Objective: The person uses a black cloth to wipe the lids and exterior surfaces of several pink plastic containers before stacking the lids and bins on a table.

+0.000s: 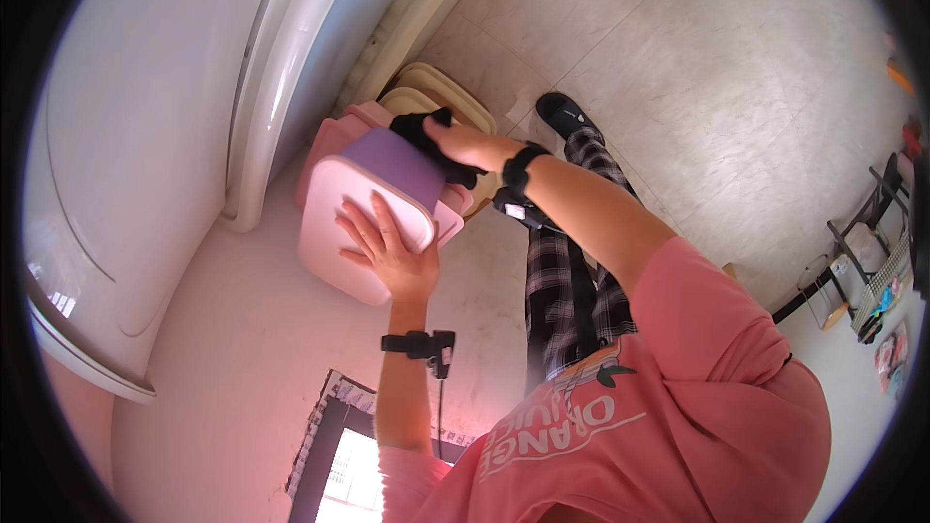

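A storage box with a purple side wall (396, 165) and a pale pink flat face (341, 232) is tilted on its side over other boxes. My left hand (389, 250) lies on the pink face with its fingers spread, the thumb by the face's rounded edge. At the purple wall, my right hand (465, 145) holds a black cloth (429, 142); its fingertips are partly hidden in the cloth. Darker pink plastic pieces (327, 145) show behind and beneath the box. What supports the box from below is hidden.
Cream plastic containers or lids (447, 91) rest on the tiled floor (639, 73) beyond the boxes. A large glossy white appliance (145, 123) stands at the left. A black-framed rack (864, 254) is at the far right. My slippered foot (563, 115) is near the containers.
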Available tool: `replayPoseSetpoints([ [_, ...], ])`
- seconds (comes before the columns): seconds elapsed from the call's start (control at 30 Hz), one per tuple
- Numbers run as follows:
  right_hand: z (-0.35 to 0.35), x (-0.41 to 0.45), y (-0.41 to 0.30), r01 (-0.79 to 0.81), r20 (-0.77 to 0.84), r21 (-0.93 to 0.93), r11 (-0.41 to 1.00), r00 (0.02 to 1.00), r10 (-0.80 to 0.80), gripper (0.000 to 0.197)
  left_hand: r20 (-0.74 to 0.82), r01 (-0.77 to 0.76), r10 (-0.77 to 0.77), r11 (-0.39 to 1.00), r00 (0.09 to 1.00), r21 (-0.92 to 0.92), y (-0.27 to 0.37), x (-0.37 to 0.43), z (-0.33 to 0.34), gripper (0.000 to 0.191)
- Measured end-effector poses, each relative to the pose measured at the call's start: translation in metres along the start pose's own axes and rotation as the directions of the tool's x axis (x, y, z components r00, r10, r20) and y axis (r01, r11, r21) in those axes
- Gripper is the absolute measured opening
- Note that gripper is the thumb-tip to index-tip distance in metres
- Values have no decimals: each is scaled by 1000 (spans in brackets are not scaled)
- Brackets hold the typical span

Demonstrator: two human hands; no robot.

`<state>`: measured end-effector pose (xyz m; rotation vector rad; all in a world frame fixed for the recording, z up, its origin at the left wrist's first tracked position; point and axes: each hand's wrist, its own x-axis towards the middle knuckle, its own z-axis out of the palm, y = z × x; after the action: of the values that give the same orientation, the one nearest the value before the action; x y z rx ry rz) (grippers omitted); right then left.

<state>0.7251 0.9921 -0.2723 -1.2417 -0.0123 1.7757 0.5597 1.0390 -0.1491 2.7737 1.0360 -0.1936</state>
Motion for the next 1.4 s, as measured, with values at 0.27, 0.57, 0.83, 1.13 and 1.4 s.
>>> replayPoseSetpoints([
  [0.27, -14, -63, -39, 55, 131, 47, 997, 989, -61, 82, 645, -452, 398, 887, 653, -90, -29, 11, -90, 80],
  [0.57, 58, -113, 52, 215, 109, -300, 929, 976, -190, 66, -64, 357, -380, 905, 923, -231, 5, -1, 7, 60],
  [0.83, 92, -13, -20, 478, 156, -223, 850, 878, -453, 58, -133, 192, -228, 952, 965, -239, 0, -7, 13, 53],
  [1.13, 64, 24, 39, 482, -31, -20, 876, 875, -482, 61, -69, 339, -389, 867, 919, -364, 3, -2, 13, 50],
  [1.4, 88, -45, 1, 409, 174, -343, 846, 912, -371, 59, -87, 330, -388, 866, 918, -377, -3, -1, 18, 51],
])
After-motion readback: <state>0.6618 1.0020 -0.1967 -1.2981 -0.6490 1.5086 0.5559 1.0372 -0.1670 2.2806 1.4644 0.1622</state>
